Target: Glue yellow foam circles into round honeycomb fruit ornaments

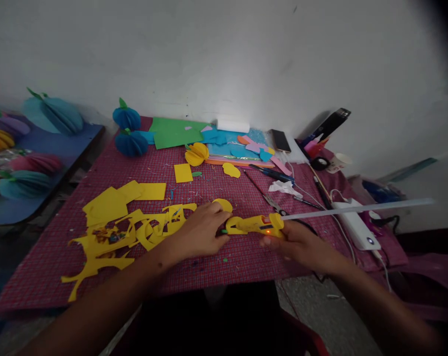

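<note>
My right hand [301, 244] grips a yellow hot glue gun [251, 224] whose orange light is lit. A long whitish glue stick [357, 209] juts from its back toward the right. The gun's nozzle points left, at the fingers of my left hand [205, 227]. Those fingers are curled down over the table, closed at the edge of a rounded yellow paper piece [224, 203]; my hand covers part of it. Just left of that hand lie yellow paper offcuts [150, 230] with round holes cut out.
Yellow sheets [105, 206] lie at left. Behind are a yellow paper pumpkin [197, 154], blue paper pumpkins [131, 142] and green sheets [179, 132]. Scissors [274, 202], a white power bank [355, 225] with cables, and a paper cup [338, 162] sit at right.
</note>
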A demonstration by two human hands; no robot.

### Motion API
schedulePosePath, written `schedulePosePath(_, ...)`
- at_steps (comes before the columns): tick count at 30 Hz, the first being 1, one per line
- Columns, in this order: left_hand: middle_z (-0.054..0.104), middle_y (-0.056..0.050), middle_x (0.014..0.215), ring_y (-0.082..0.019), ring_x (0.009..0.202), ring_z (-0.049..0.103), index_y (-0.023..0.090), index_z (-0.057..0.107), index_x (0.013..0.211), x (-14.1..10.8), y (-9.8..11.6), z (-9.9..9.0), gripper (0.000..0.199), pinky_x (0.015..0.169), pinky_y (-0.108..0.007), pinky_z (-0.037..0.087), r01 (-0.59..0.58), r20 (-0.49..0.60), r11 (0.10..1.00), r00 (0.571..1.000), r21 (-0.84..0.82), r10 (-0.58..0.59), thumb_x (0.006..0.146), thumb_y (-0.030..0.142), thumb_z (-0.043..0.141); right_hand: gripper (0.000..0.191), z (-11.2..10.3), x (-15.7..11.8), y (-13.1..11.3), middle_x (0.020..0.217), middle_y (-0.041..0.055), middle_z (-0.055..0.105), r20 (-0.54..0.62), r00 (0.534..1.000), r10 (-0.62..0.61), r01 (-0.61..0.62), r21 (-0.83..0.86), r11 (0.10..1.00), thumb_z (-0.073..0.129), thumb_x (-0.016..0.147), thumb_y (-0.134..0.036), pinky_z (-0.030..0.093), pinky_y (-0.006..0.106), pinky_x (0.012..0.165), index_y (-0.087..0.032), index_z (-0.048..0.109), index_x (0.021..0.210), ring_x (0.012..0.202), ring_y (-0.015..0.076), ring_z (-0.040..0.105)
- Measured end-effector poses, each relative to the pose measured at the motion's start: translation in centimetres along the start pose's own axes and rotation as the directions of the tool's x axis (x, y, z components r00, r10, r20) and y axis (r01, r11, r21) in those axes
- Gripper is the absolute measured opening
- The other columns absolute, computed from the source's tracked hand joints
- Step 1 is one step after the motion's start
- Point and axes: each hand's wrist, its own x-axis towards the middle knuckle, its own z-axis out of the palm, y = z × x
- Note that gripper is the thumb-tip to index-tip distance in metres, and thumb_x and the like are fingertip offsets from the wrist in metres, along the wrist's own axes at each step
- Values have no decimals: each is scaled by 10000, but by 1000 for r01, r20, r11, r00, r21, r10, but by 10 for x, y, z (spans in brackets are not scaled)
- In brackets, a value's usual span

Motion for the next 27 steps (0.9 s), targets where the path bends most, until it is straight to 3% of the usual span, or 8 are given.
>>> schedulePosePath(3, 605, -92, 1209, -277, 1134, 569, 213, 608, 1240, -1, -6, -8, 397, 1002, -437, 469, -52, 51, 997, 997, -53, 55, 848, 224, 672, 272, -1, -5, -1, 722, -18, 568, -15, 999, -35, 35, -20, 999, 603, 973, -474, 429, 248, 549, -211, 644, 919, 606, 135, 489)
schedulePosePath(10, 612, -57, 1049, -227, 985, 579, 198, 610, 965, -1, -12, -13, 154, 849, -364, 472, -70, 53, 994, 996, -84, 75, 828, 128, 606, 333, 2, -7, 3, 762, 10, 602, -109, 987, -118, 89, -240, 967, 537, 1006, -489, 463, 278, 583, -206, 636, 860, 661, 165, 541)
schedulePosePath(18, 596, -72, 1078, -231, 1003, 574, 201, 662, 1061, 0, -12, -13, 226, 894, -377, 465, -124, 76, 989, 989, -76, 129, 853, 141, 597, 361, 7, -6, 2, 762, 15, 621, -133, 979, -157, 101, -356, 929, 501, 1027, -478, 477, 291, 605, -209, 612, 814, 675, 171, 572)
schedulePosePath(27, 603, -78, 1091, -236, 1009, 578, 206, 674, 1071, 0, -10, -15, 235, 899, -383, 465, -121, 77, 989, 989, -85, 127, 858, 148, 592, 353, 8, -4, -1, 781, 34, 632, -119, 981, -151, 99, -363, 927, 512, 1013, -483, 487, 317, 632, -208, 625, 823, 696, 189, 574)
